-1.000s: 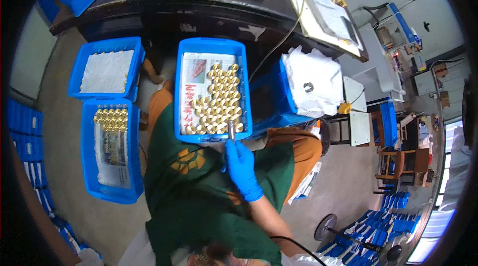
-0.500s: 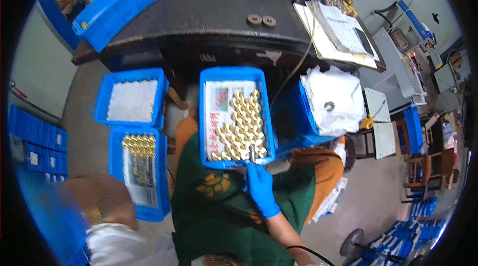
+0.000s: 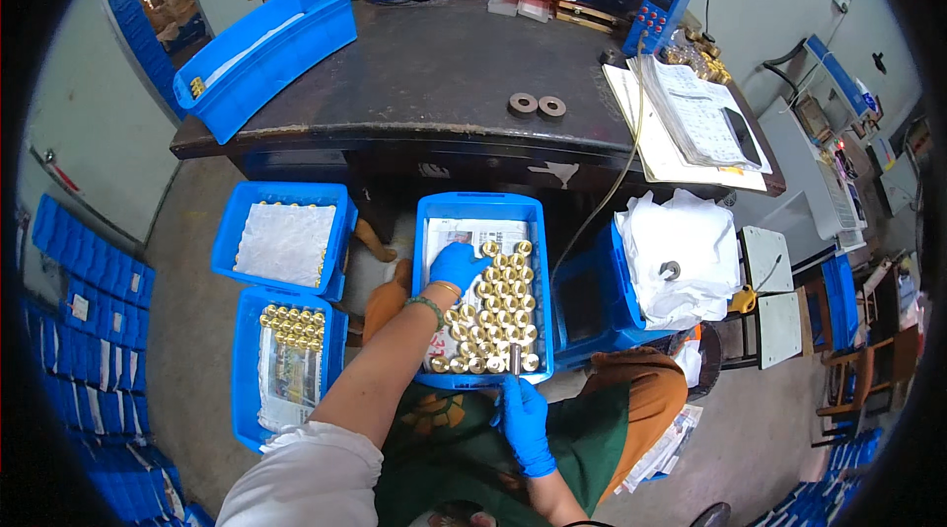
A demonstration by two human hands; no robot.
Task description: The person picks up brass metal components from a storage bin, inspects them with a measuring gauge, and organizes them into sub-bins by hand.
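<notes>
My left hand (image 3: 458, 268), in a blue glove, reaches into the middle blue bin (image 3: 424, 231). Its bent fingers close on a brass fitting at the left edge of the rows; the fingertips are partly hidden. Several round brass fittings (image 3: 506, 302) stand upright on the newspaper (image 3: 464, 231) lining this bin. At the bin's near edge my right hand (image 3: 525, 426), also gloved in blue, is closed around a short grey metal cylinder (image 3: 515, 359), which points up in front of the nearest fittings.
Two blue bins stand left: one paper-covered (image 3: 286, 236), one with brass fittings (image 3: 296, 325). At right, white cloth (image 3: 681, 251) with a metal ring (image 3: 670, 270) tops another bin. The dark table (image 3: 444, 63) ahead bears two dark rings (image 3: 537, 107), papers (image 3: 691, 112) and a long blue bin (image 3: 266, 53).
My left hand has swung from the blurred lower left across into the middle bin, onto the fittings. The right hand still grips the cylinder. The view has tilted up, showing more table.
</notes>
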